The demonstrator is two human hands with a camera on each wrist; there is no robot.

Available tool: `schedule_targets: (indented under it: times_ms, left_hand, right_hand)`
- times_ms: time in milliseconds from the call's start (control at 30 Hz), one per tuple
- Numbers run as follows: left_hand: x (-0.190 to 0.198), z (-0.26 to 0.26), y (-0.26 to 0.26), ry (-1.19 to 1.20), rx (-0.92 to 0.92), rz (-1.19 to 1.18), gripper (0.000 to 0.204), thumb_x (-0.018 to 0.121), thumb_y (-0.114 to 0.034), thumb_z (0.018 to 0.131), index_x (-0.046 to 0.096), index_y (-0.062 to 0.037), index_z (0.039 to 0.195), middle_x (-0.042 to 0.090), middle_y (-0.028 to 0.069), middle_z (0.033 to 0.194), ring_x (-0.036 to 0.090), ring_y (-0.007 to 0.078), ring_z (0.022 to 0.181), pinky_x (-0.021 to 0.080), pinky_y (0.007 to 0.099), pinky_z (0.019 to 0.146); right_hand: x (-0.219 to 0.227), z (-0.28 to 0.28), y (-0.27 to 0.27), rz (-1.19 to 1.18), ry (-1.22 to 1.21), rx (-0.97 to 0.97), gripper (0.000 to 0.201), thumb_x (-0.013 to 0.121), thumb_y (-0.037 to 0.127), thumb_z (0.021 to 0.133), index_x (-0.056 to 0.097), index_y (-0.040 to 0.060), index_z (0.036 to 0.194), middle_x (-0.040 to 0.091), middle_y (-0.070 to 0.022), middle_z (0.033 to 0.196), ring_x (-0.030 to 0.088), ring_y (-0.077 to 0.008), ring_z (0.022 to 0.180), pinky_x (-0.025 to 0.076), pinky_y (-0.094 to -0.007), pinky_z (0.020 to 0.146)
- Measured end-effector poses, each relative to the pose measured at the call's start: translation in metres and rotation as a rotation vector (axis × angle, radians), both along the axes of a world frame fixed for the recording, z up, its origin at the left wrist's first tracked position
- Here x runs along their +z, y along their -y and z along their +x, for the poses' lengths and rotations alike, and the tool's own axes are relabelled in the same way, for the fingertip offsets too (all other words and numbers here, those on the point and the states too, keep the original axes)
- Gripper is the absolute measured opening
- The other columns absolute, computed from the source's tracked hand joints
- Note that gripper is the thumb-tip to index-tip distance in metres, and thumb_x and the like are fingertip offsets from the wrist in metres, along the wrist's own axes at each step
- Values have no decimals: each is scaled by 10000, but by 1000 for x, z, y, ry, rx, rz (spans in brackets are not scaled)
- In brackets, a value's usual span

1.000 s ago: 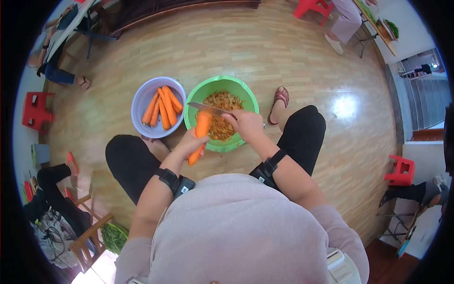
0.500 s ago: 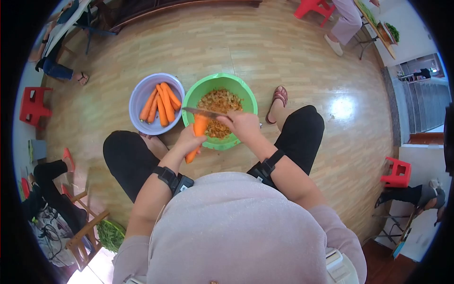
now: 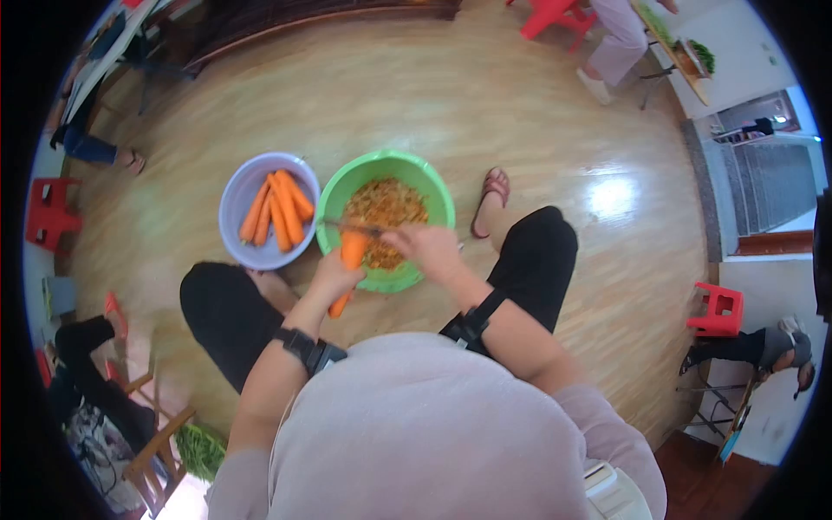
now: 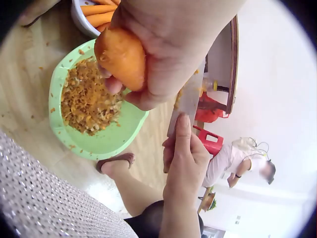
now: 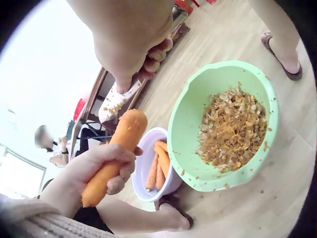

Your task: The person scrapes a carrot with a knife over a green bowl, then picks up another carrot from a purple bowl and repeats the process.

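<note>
My left hand grips a large orange carrot around its lower half, the thick end pointing up and away from me. My right hand holds a kitchen knife, its broad blade crossing the carrot's upper end in the head view. Orange and pale bits stick to the blade in the right wrist view, where the handle is hidden by the fingers. Below both hands stands a light green basin. Peelings and scraps, orange and brownish, fill its bottom.
Left of the green basin, a pale purple basin holds several whole carrots. My knees and sandalled feet flank the basins on the wooden floor. Red stools and other people are farther off, around the room's edges.
The head view has shifted, so the basins appear farther left and slightly lower. Both hands keep their hold, and the blade moves slightly over the carrot's upper end.
</note>
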State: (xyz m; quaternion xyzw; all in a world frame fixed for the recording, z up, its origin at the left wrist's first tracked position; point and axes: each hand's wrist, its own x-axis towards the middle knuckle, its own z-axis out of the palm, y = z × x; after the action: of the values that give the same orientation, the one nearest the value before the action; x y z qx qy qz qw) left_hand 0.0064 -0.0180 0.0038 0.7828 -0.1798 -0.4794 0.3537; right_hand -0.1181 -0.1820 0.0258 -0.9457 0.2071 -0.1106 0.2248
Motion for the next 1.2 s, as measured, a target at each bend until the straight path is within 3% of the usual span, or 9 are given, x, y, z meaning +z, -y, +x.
schedule_targets:
  times_ms: [67,167,333,467,633,900,1000,1067,1200]
  left_hand:
    - [2,0,3,67,-60,-4,396,619,-103,694,498,4,1055,600,134,712,598,212,467,475,347,400]
    - [12,-3,5,135,-30,-27,403,621,-95,691,492,13,1057,600,135,706,603,222,473,481,352,402]
    - [-1,-4,2,13,-37,14,385,633,-67,685,478,36,1022,589,140,704,599,236,465,490,349,397]
    - [-12,1,2,50,-14,-6,383,630,-62,683,480,35,1022,583,148,716,594,234,459,485,347,388]
    - [-1,-1,5,6,47,40,395,622,-51,682,485,31,1043,591,140,784,598,233,473,480,341,380]
    - [-20,-1,0,-102,4,-3,387,614,-43,707,467,15,1060,548,115,742,559,193,483,477,319,360]
    - [-21,1,1,-131,71,-28,365,612,-100,763,452,5,1075,533,107,719,534,190,460,462,310,351]
    - [-20,4,1,-404,260,-100,326,592,-168,815,446,-5,1058,527,103,707,528,193,455,453,309,347]
    - [-23,2,2,-361,275,-145,329,586,-208,832,435,-17,1053,535,107,716,525,198,450,455,309,359]
  right_hand:
    - [-3,-1,-10,0,51,114,416,564,506,829,638,116,702,613,-88,620,613,-279,570,464,-388,486]
    - [-6,2,-6,-51,37,43,404,558,483,839,645,121,683,610,-94,588,621,-259,553,473,-374,481]
    - [-14,-1,17,-21,-255,-82,403,529,484,860,658,122,741,625,-96,626,624,-280,584,477,-385,503]
    - [-4,-3,6,-16,-84,-126,410,527,489,858,658,117,745,621,-103,625,619,-294,581,478,-393,510]
    - [-3,-2,-9,68,-121,83,416,534,484,854,648,103,729,616,-115,625,614,-304,574,479,-403,513]
    - [-22,-6,14,61,-275,-115,431,506,486,867,653,97,752,622,-137,638,624,-313,595,477,-428,527]
    - [-24,-8,12,103,-151,-174,428,495,466,883,648,86,760,625,-148,650,628,-326,621,481,-433,541]
    - [-28,-6,15,169,-197,-222,386,499,418,886,640,66,809,639,-159,697,635,-335,667,493,-445,593]
    - [-37,-6,11,203,-196,-214,290,520,325,884,577,41,867,639,-178,746,632,-352,697,490,-463,609]
